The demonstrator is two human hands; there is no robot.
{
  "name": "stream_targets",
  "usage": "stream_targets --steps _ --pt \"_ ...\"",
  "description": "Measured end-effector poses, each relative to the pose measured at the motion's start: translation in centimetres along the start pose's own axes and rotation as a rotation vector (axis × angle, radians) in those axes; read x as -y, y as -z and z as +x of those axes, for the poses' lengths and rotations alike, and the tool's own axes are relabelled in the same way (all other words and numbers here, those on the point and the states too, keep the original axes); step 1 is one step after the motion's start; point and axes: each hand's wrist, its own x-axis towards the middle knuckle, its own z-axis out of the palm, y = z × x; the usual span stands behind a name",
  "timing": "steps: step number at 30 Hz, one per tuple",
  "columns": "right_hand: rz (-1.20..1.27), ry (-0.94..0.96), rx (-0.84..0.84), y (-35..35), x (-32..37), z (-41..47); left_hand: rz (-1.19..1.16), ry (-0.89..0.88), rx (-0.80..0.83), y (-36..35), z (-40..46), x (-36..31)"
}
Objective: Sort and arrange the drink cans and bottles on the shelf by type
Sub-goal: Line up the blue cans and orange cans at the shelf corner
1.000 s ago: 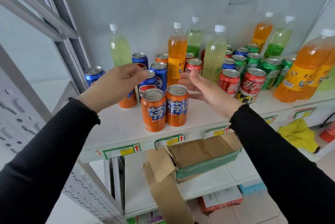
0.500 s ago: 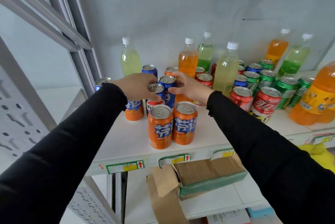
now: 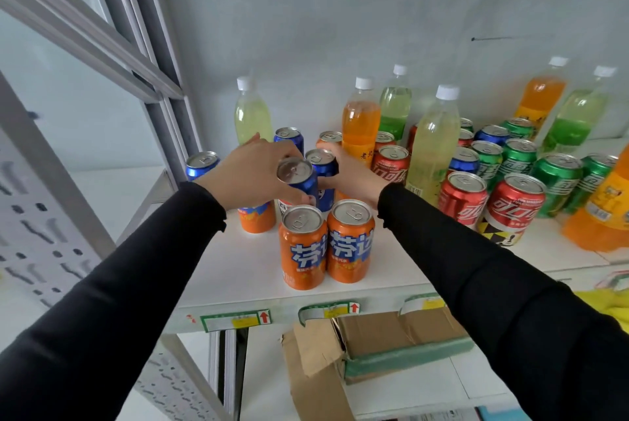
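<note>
Left hand (image 3: 252,172) gripping tilted blue can (image 3: 299,179); right hand (image 3: 354,179) curled round second blue can (image 3: 321,165), behind front-edge orange cans (image 3: 325,243).

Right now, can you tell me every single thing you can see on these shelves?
Orange cans: at least four, orange; two at the front edge, the others behind the hands.
Blue cans: six, blue; four at the left, two among the green ones.
Red cans: at least four, red; middle right.
Green cans: about six, green; right.
Bottles: seven; four pale green, three orange; mostly along the back.
Shelf: one, white.
Cardboard box: one, brown, open; lower shelf.
Hands: two, black sleeves; left hand grips a tilted blue can, right hand holds the one beside it.
</note>
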Motion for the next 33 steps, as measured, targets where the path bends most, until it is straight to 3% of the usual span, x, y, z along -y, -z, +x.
stream_targets --steps 5,11,16,21,27,33 --pt "-0.032 0.033 -0.042 1.6 1.5 -0.7 -0.177 0.087 -0.128 3.9 -3.4 0.5" --pt "-0.043 0.187 -0.06 4.3 8.6 -3.2 -0.045 0.238 -0.186 6.5 -7.6 2.5" --pt "-0.016 0.226 0.117 1.2 12.0 -4.6 0.08 0.333 -0.07 5.4 -10.6 3.7" --pt "-0.185 0.203 0.241 -2.5 12.3 -3.5 0.093 0.33 0.084 3.4 -11.5 4.2" --pt "-0.43 0.163 0.382 -4.9 10.8 -2.7 0.058 0.337 0.154 2.5 -11.1 5.0" --pt "-0.489 0.187 0.438 -5.8 10.0 -2.9 0.004 0.328 0.213 2.2 -11.2 5.0"
